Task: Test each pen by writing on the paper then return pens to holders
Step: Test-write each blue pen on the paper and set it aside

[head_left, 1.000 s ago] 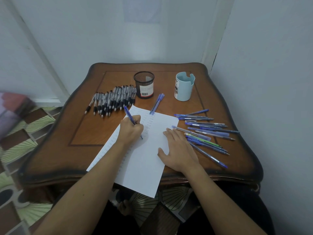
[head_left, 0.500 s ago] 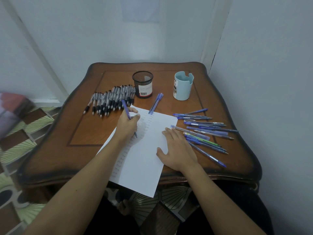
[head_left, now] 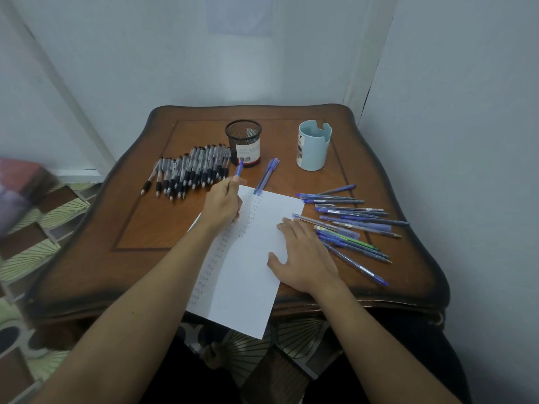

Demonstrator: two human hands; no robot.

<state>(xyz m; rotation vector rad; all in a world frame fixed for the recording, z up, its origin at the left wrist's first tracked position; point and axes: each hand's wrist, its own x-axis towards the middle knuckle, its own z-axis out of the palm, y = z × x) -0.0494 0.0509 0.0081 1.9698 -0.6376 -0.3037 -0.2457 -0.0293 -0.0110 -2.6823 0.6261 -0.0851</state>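
My left hand [head_left: 223,204] grips a blue pen [head_left: 239,170] over the top left corner of the white paper [head_left: 250,272], its upper end pointing toward the black mesh holder [head_left: 243,142]. Columns of small written marks run down the sheet. My right hand [head_left: 303,256] lies flat on the paper's right edge, fingers spread. A light blue holder [head_left: 313,145] stands at the back right. Two blue pens [head_left: 267,175] lie between the holders. Several blue pens [head_left: 350,225] are scattered to the right, several black-grip pens [head_left: 189,170] in a row at the left.
The wooden table [head_left: 140,228] fills a corner between pale walls. Its front edge is close to my body, with patterned floor tiles [head_left: 26,252] to the left. Bare wood shows left of the paper.
My left hand has lifted the pen off the writing spot and moved it up and back toward the mesh holder. My right hand stays on the paper.
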